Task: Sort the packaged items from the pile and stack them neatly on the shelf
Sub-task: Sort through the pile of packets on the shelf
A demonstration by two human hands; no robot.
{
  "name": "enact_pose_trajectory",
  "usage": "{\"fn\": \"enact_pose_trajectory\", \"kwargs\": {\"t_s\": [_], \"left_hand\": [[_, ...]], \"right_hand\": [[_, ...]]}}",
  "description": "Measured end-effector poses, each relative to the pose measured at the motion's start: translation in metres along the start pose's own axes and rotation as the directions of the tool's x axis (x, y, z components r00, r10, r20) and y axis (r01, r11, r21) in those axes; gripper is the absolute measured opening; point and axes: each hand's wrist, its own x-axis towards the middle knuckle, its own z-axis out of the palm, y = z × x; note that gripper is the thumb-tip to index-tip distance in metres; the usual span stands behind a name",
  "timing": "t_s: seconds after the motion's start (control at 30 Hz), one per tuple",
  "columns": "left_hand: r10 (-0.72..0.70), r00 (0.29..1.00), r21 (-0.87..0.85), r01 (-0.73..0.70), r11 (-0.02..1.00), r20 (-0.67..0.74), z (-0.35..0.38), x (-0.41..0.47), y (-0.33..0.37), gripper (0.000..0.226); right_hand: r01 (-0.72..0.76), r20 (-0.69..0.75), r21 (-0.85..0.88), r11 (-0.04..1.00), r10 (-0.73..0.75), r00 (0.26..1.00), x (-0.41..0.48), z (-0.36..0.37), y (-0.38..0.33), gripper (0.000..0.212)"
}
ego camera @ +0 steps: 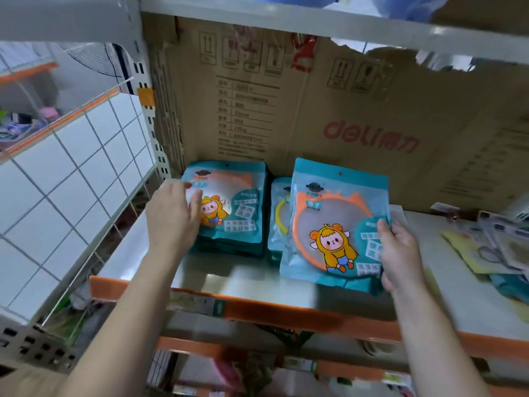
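Hands: left hand [174, 216] fingers straight and slightly spread, laid at the left edge of the orange stack [229, 207]; whether it presses cannot be told through the blur. Right hand [400, 253] pinches one packet [335, 224] by its right edge, thumb on the front, holding it tilted above the shelf [229, 282] and partly over the yellow stack [279, 219]. Packet: teal, orange-rimmed mirror, matches the orange stack to its left. Unsorted pile [492, 247] lies at far right; a carton [315, 110] stands behind. Hazards, as judged: a one-edge grip on glossy film may let the packet droop or slip; setting it straight down would mis-sort it onto yellow; sliding it on could push the orange stack askew unless the left hand braces it.
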Motion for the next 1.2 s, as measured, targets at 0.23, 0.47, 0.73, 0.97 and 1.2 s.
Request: {"fn": "enact_pose_trajectory", "kwargs": {"t_s": [0.23, 0.47, 0.73, 0.97, 1.2], "left_hand": [[0.287, 0.956, -0.026, -0.289, 0.957, -0.063, 0.011, -0.064, 0.036, 0.034], [0.281, 0.958, 0.007, -0.281, 0.960, -0.054, 0.021, -0.071, 0.032, 0.032], [0.282, 0.958, 0.034, -0.280, 0.959, -0.062, 0.022, -0.070, 0.034, 0.032], [0.279, 0.958, 0.020, -0.279, 0.960, -0.061, 0.023, -0.070, 0.033, 0.034], [0.309, 0.946, -0.094, -0.318, 0.943, -0.100, 0.016, -0.069, 0.060, 0.032]], "right_hand": [[-0.050, 0.100, -0.063, 0.997, 0.056, 0.993, 0.035, 0.023, -0.010, 0.014], [-0.023, 0.273, -0.342, 0.939, 0.123, 0.954, 0.049, 0.030, -0.020, 0.031], [0.107, 0.163, -0.597, 0.795, -0.010, 0.987, 0.053, 0.034, -0.010, 0.045], [0.143, 0.125, -0.665, 0.733, -0.080, 0.989, 0.053, 0.019, 0.009, 0.058], [0.217, 0.100, -0.607, 0.764, -0.198, 0.975, 0.033, -0.020, 0.019, 0.026]]}}
